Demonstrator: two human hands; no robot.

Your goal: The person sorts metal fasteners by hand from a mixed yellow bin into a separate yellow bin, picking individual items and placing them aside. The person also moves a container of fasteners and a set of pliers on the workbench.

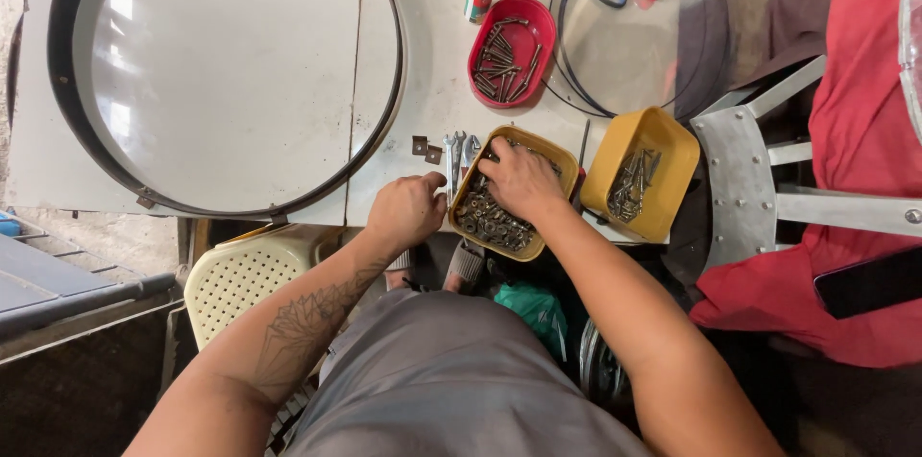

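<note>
while both hands work at table edge [384, 212]: yellow tray of nuts [506, 193] overhangs edge, beside large ring [230, 73]; right hand [519, 179] inside tray, fingers curled, contents hidden; left hand [408, 209] fisted left of tray, contents unclear. risk: nudge tips tray, nuts spill.

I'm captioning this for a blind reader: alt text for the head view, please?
The right hand digs into a yellow tray of nuts and washers at the table's edge while the left hand rests closed beside it. Nearby sit a red screw tray and a large black hoop.
</note>
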